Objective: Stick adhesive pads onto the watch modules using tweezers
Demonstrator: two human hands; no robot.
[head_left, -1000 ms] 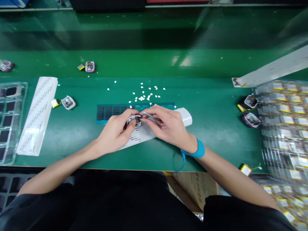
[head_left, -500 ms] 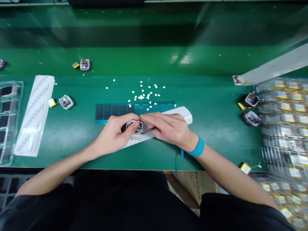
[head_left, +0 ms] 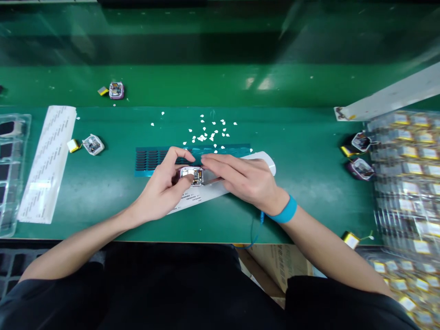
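A small open watch-like casing (head_left: pixel 197 176) with its circuit board facing up is held in my left hand (head_left: pixel 168 183). The thumb of that hand lies over the board, and its index finger is raised clear of the rim. On the other side, my right hand (head_left: pixel 245 178) has its fingertips close to the casing's right edge. From under its fingers sticks a thin metal tool that looks like tweezers (head_left: pixel 211 182), its tip at the casing's side. Beneath both hands lies a curled white printed sheet (head_left: pixel 192 198). Behind them is a blue strip with rows of dark pads (head_left: pixel 151 159).
Small white stickers (head_left: pixel 204 137) are scattered on the green table. Open casings with batteries lie at left (head_left: pixel 93 144), at the back (head_left: pixel 117 90) and at right (head_left: pixel 360 168). Trays of batteries (head_left: pixel 409 169) stand far right. A white sheet (head_left: pixel 48 165) and clear tray (head_left: pixel 13 174) lie left.
My left index finger has lifted away from the casing, and the thumb has shifted left, showing more of the board. My right hand has moved very slightly to the right.
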